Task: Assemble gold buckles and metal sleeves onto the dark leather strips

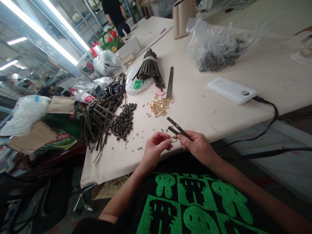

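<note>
Both hands worked a gold buckle onto a dark strap at the near edge of the table.

The left hand (156,146) pinched a small gold buckle (173,140) between thumb and fingertips; the right hand (197,145) gripped a folded dark strap (177,127), fingers closed round it, its ends pointing far-left, touching the buckle. Beyond the hands lay a scatter of gold buckles (159,106); to its left a heap of dark loops (123,121) and a pile of dark straps (98,121). A tied strap bundle (149,66) sat farther off. A white power bank (231,90) lay to the right on the table (207,110).
</note>
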`<state>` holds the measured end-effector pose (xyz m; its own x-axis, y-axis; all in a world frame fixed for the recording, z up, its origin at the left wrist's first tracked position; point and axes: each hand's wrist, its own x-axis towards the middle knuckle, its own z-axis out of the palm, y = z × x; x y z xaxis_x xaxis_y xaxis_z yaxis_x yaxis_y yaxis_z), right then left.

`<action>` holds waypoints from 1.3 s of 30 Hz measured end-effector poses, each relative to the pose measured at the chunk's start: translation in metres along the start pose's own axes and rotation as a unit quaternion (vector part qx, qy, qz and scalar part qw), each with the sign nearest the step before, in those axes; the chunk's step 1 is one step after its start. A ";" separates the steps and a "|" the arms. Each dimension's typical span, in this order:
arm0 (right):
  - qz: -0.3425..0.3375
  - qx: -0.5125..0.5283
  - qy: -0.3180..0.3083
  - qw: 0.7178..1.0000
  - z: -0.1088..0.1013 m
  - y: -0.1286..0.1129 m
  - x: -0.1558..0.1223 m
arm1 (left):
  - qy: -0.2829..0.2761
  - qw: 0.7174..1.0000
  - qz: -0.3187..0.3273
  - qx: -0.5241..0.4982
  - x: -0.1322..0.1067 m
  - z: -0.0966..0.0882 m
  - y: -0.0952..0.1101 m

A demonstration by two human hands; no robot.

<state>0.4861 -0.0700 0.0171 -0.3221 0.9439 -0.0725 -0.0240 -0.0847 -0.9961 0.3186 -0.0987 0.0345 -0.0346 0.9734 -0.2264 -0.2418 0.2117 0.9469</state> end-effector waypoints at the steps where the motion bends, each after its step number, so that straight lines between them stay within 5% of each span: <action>1: -0.003 -0.014 -0.008 1.000 0.000 -0.001 0.000 | -0.004 1.000 0.008 0.017 0.000 0.000 0.000; 5: -0.003 -0.024 -0.017 1.000 0.001 -0.001 0.000 | -0.014 0.996 0.048 0.075 -0.001 0.000 -0.001; 7: 0.002 -0.016 -0.006 1.000 0.001 0.000 0.001 | -0.011 0.983 0.117 0.143 -0.002 -0.002 -0.001; 12: 0.019 -0.015 0.021 0.999 0.002 0.000 0.001 | 0.000 0.872 0.307 0.382 -0.001 -0.011 0.003; 16: 0.017 -0.020 0.023 0.999 0.004 -0.003 0.001 | -0.027 0.829 0.321 0.457 0.006 -0.011 0.011; 22: -0.001 -0.011 0.022 1.000 0.005 -0.003 0.003 | -0.082 0.820 0.308 0.475 0.013 -0.006 0.022; 24: -0.008 -0.005 0.022 1.000 0.004 -0.001 0.004 | -0.083 0.834 0.300 0.456 0.015 -0.004 0.023; 26: -0.009 0.013 0.024 1.000 0.003 0.002 0.005 | -0.060 0.880 0.269 0.388 0.017 -0.002 0.020; 30: -0.009 0.041 0.040 0.998 0.002 0.005 0.004 | -0.019 0.987 0.091 0.129 0.021 0.005 0.006; 33: -0.019 0.026 0.054 0.998 0.003 0.002 0.002 | -0.015 1.000 0.001 -0.008 0.022 0.012 -0.003; 39: -0.053 -0.028 0.078 0.995 0.002 -0.002 0.001 | -0.030 0.993 -0.074 -0.090 0.018 0.022 -0.008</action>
<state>0.4842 -0.0693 0.0192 -0.1689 0.9852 0.0297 0.0045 0.0309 -0.9995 0.3411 -0.0813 0.0275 0.0705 0.9371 -0.3420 -0.4086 0.3399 0.8470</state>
